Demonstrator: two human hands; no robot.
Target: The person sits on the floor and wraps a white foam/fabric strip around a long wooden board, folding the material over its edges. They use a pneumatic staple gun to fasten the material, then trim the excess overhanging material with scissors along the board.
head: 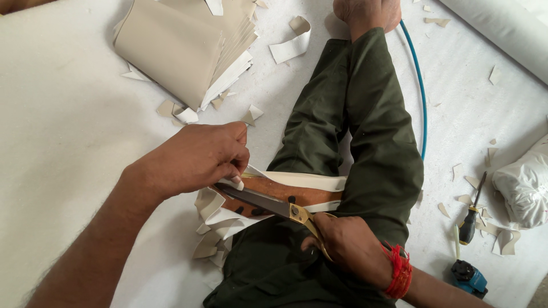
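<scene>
My left hand (200, 157) pinches the edge of a cream sheet piece (302, 180) laid over a brown template (274, 191) on my lap. My right hand (345, 242), with a red thread at the wrist, grips brass-handled scissors (268, 202) whose blades lie open across the brown piece, pointing left toward my left fingers. Curled cream offcuts (214, 228) hang below the blades. My legs in dark green trousers (365, 131) stretch away over the white floor covering.
A stack of beige cut sheets (182, 45) lies at the top left. A blue cable (421, 91) curves along my leg. A screwdriver (471, 214), a blue tool (469, 278) and a white bag (525, 185) sit at the right. Scraps litter the floor.
</scene>
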